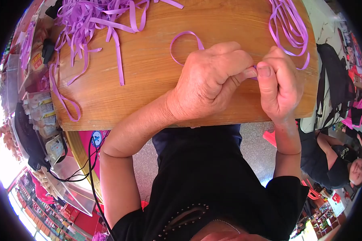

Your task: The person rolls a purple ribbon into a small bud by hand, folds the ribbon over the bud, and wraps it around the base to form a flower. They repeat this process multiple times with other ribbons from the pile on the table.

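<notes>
My left hand point(215, 80) is closed, its thumb and fingers pinching a purple ribbon point(188, 32). A loop of that ribbon curls out beyond the back of this hand onto the wooden table point(157, 80). Just to the right, my right hand point(280, 86) is closed with its thumb pressed against the curled fingers. A short bit of the ribbon shows between the two thumbs, and the fingers hide most of it. Both hands are held over the table near its front edge, almost touching each other.
A tangled heap of purple ribbons point(84, 24) lies at the far left, some strands trailing forward. A looped bundle of purple ribbon point(289, 28) lies at the far right. A black bag point(332, 80) rests beside the table's right edge. Black cables point(91, 160) hang at the left. Another person point(338, 164) is at right.
</notes>
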{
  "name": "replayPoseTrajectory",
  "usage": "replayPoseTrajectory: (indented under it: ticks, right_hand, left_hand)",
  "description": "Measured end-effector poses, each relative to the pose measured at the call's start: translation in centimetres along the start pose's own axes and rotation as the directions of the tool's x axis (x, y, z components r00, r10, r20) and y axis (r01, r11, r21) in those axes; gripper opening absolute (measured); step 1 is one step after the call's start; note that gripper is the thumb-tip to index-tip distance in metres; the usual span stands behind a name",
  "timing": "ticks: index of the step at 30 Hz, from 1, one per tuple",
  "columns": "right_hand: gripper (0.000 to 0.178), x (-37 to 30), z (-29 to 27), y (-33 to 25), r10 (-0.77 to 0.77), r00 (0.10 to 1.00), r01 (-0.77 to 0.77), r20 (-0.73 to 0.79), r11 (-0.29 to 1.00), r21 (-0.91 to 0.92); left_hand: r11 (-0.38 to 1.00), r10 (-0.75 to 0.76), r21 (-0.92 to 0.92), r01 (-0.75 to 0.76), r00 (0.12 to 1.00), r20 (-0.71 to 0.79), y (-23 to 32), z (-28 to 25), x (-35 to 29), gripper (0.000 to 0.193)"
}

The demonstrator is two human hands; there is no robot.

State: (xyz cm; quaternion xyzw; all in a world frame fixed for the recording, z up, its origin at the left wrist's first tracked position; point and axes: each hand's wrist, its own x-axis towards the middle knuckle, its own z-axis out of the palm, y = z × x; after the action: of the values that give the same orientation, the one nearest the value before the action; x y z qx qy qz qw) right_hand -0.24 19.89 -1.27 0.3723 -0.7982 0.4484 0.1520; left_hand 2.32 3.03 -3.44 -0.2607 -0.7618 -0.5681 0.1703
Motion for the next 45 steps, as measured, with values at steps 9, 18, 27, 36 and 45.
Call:
replayPoseTrajectory:
  ticks: [9, 18, 27, 36, 45]
  right_hand:
    - [0.030, -1.1, -0.1, 0.8, 0.356, 0.921, -0.388, 0.159, 0.795, 0.466]
    - [0.021, -1.2, -1.6, 0.6, 0.480, 0.854, -0.513, 0.201, 0.711, 0.482]
    - [0.028, -2.6, -6.2, 0.9, 0.437, 0.897, -0.417, 0.067, 0.786, 0.457]
    - [0.027, -3.8, -10.4, 0.7, 0.484, 0.875, -0.426, -0.019, 0.788, 0.445]
    - [0.023, -2.6, -8.1, -1.1, 0.480, 0.876, -0.447, 0.045, 0.773, 0.450]
  left_hand:
    - [0.974, -0.123, -0.190, 0.121, 0.992, 0.002, -0.8, 1.0, -0.2, 0.003]
    - [0.894, -0.298, -0.321, 0.312, 0.950, 0.091, -0.9, 0.0, 0.2, 0.014]
    - [0.992, -0.111, 0.032, 0.122, 0.963, -0.244, -2.1, -1.9, 1.5, 0.023]
    - [0.968, -0.102, 0.208, 0.141, 0.977, -0.188, -2.0, -1.4, 1.8, 0.016]
    - [0.996, 0.068, 0.066, -0.066, 0.997, -0.041, 0.4, 0.0, 1.5, 0.022]
